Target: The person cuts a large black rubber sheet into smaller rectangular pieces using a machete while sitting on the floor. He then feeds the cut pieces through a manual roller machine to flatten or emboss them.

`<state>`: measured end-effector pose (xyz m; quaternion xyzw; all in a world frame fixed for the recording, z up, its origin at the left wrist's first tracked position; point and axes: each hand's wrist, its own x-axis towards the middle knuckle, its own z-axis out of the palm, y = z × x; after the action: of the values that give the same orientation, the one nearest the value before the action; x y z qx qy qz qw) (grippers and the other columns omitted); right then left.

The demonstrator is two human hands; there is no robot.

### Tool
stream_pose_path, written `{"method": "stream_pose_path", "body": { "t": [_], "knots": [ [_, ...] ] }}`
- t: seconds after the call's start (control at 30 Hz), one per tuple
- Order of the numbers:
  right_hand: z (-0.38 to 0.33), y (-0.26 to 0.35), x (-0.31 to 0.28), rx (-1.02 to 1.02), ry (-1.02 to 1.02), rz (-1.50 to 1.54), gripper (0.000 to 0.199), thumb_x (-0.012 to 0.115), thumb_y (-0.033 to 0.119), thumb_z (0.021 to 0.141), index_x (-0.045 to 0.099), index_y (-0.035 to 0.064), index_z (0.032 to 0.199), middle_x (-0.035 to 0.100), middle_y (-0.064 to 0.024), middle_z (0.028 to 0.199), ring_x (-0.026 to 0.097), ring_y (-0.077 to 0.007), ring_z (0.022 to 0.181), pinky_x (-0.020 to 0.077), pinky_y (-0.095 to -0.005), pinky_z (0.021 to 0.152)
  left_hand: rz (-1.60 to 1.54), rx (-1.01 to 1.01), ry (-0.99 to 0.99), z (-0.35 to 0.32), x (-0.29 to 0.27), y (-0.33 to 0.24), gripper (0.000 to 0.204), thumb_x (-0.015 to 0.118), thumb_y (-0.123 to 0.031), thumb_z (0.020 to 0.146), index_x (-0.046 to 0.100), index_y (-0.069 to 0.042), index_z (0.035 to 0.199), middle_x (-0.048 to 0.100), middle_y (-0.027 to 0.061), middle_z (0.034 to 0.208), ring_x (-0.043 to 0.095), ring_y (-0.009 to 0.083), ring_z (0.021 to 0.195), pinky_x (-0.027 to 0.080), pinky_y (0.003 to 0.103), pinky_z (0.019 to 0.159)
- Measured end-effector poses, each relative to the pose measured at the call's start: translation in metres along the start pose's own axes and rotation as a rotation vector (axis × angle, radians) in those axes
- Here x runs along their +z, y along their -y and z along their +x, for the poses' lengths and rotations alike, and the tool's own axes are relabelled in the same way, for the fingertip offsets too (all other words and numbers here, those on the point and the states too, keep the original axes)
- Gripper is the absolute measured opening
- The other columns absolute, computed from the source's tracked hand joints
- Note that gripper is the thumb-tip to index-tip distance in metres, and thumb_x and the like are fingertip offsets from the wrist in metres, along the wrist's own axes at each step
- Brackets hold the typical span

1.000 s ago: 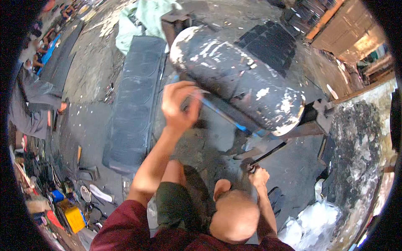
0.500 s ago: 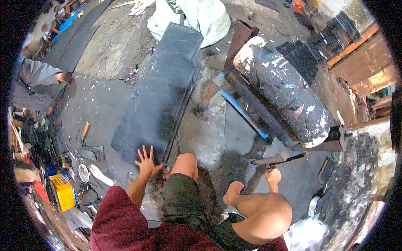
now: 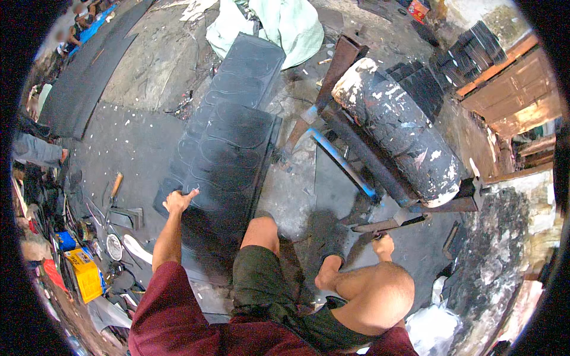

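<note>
Two overlapping black rubber sheets (image 3: 231, 148), marked with shoe-sole outlines, lie on the floor in front of me. My left hand (image 3: 180, 200) is at the left side of the upper sheet, its fingers curled at the edge and its thumb stretched right. At the lower right, my right hand (image 3: 383, 245) is closed round the dark handle of a tool (image 3: 378, 236). What the tool's working end looks like, I cannot tell against the metal behind it. Just beyond that hand is a rusty metal frame (image 3: 380, 160) carrying a paint-spotted black roll (image 3: 404, 133).
A blue-edged bar (image 3: 344, 163) lies beside the frame. Left of me are a wooden-handled tool (image 3: 117, 185), a white sole-shaped piece (image 3: 138, 249) and a yellow box (image 3: 86, 274). A pale green sack (image 3: 291, 29) is at the back. Part of another person (image 3: 38, 148) shows far left.
The upper sheet has slid toward me over the lower one. My left hand has moved up and left, its spread fingers now curled. The other person has shifted left, mostly out of view.
</note>
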<state>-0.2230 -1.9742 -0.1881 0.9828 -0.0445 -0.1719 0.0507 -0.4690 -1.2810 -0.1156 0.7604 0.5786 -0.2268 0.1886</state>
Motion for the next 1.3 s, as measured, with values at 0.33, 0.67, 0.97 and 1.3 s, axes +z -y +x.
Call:
{"method": "stream_pose_path", "body": {
  "t": [0.33, 0.67, 0.97, 1.3],
  "knots": [
    [-0.014, 0.025, -0.016, -0.005, 0.048, 0.085, 0.041, 0.065, 0.033, 0.077, 0.064, 0.0149, 0.113, 0.07, -0.0172, 0.099, 0.067, -0.036, 0.095, 0.0531, -0.0468, 0.083, -0.651, 0.415, -0.695, -0.136, -0.06, 0.098, 0.036, 0.066, -0.03, 0.092, 0.067, 0.006, 0.092, 0.069, 0.0108, 0.088, 0.057, 0.0154, 0.079, 0.047, 0.033, 0.077],
    [-0.009, 0.019, 0.001, -0.052, 0.012, 0.147, 0.042, 0.073, 0.035, 0.07, 0.067, 0.0212, 0.109, 0.07, -0.0153, 0.096, 0.068, -0.0347, 0.091, 0.0545, -0.0463, 0.081, -0.638, 0.762, -0.145, -0.168, -0.089, 0.085, 0.034, 0.065, -0.026, 0.086, 0.046, -0.006, 0.066, 0.042, -0.0067, 0.067, 0.039, 0.0059, 0.066, 0.031, 0.027, 0.058],
    [-0.007, 0.007, 0.008, -0.063, -0.014, 0.176, 0.036, 0.07, 0.035, 0.073, 0.068, 0.0198, 0.106, 0.071, -0.0163, 0.091, 0.069, -0.036, 0.086, 0.0553, -0.0468, 0.076, -0.734, 0.713, -0.031, -0.2, -0.015, 0.014, 0.04, 0.066, -0.027, 0.091, 0.043, -0.01, 0.062, 0.039, -0.0106, 0.065, 0.033, 0.0045, 0.063, 0.027, 0.025, 0.055],
    [-0.014, 0.014, -0.012, -0.063, -0.023, 0.184, 0.033, 0.068, 0.031, 0.075, 0.068, 0.0176, 0.105, 0.071, -0.0152, 0.092, 0.069, -0.0353, 0.086, 0.0549, -0.0456, 0.077, -0.907, 0.706, 0.051, -0.207, -0.035, 0.013, 0.038, 0.064, -0.026, 0.093, 0.043, -0.013, 0.064, 0.037, -0.0109, 0.066, 0.031, 0.0033, 0.063, 0.024, 0.025, 0.057]
  ]
}}
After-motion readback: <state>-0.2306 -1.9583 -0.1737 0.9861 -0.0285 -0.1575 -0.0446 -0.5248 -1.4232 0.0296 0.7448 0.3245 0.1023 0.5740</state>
